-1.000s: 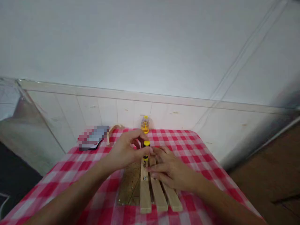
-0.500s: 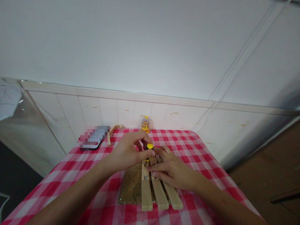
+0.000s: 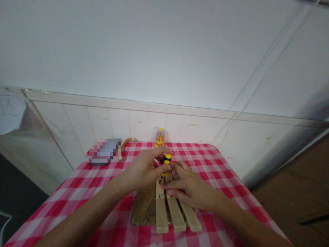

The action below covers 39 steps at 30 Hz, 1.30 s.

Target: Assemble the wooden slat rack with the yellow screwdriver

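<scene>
My left hand (image 3: 151,168) is closed around a small screwdriver (image 3: 167,159) with a yellow and black handle. Its shaft points down, leaning slightly, to a hole near the far part of the left wooden slat (image 3: 161,216). Nearer on that slat sits a metal screw head (image 3: 160,196). My right hand (image 3: 187,185) lies across the middle wooden slat (image 3: 177,218) and the right wooden slat (image 3: 192,219), its fingers spread and their tips beside the screwdriver shaft. The far ends of the slats are partly hidden by both hands.
Under the slats lies a brown, plastic-covered board (image 3: 142,209) on a red checked tablecloth (image 3: 205,161). A yellow-capped clear container (image 3: 159,138) stands at the back by the wall. Back left are a blurred-out flat object (image 3: 105,152) and a curved wooden piece (image 3: 123,145).
The screwdriver handle has tilted and shifted slightly right, and more of it shows above my left fingers. My right hand stays in place on the slats.
</scene>
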### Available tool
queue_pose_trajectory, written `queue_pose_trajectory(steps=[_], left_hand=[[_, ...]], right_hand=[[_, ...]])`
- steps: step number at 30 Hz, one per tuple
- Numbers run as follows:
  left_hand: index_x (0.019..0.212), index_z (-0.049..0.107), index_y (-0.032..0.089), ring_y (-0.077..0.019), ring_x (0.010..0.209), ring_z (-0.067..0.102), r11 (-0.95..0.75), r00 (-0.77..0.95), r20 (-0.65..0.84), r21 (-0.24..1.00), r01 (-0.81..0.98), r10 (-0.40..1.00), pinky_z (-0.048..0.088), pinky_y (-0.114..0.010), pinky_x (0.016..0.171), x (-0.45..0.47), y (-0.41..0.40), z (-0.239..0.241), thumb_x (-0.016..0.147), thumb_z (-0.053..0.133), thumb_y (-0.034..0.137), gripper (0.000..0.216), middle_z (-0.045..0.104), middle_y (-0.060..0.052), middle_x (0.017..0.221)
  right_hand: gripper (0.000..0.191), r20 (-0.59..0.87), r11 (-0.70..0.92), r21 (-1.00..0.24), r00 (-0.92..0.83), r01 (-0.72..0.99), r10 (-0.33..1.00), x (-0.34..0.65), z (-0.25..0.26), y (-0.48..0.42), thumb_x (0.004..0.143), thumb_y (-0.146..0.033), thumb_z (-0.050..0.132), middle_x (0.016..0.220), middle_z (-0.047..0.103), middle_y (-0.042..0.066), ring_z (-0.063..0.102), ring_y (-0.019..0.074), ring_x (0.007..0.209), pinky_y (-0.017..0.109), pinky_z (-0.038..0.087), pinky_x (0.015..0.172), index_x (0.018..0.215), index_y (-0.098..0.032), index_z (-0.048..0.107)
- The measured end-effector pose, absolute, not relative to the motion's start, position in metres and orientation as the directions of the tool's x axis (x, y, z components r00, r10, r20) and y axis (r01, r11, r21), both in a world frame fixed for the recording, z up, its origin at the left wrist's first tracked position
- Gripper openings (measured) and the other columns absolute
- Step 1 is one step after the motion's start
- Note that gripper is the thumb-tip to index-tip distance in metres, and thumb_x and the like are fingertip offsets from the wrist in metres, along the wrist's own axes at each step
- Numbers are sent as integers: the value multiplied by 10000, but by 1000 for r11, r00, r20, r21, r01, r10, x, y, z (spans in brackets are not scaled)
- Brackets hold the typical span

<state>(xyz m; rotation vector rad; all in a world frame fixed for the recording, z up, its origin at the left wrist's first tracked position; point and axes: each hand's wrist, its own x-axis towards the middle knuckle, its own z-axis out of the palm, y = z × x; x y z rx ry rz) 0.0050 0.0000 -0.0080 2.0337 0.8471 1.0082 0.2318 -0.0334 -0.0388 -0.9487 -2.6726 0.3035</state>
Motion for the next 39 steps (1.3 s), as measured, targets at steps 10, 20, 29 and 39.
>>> queue_pose_trajectory(steps=[10,20,29,39], left_hand=[[976,681,217,-119,733,639,-446,563,286,879,167,775,501,-217,649,5,-14,6,783,780,185,219,701,27,829],[964,641,209,-124,703,612,-427,568,241,877,219,787,484,-232,636,2,-15,10,765,762,176,235,665,34,790],[908,621,209,-114,695,583,-474,578,284,856,207,765,459,-218,612,4,-15,8,765,757,151,205,632,46,775],[1011,701,209,-137,799,659,-514,681,260,835,199,685,524,-242,714,-1,-18,15,793,728,136,232,728,-4,936]], right_hand=[[187,212,766,-278,-740,580,638,231,-37,-34,1017,-327,626,1514,471,87,438,297,1331,509,416,1120,1113,-276,778],[224,195,770,-242,-748,591,635,231,-37,-33,1023,-319,612,1480,494,103,430,309,1321,537,399,1126,1177,-292,773],[221,214,778,-248,-751,577,625,233,-41,-32,1022,-339,613,1538,450,96,417,318,1345,538,418,1106,1159,-287,777],[225,203,794,-238,-771,560,604,231,-36,-33,1023,-340,607,1435,525,101,453,306,1297,514,412,1095,1186,-277,749]])
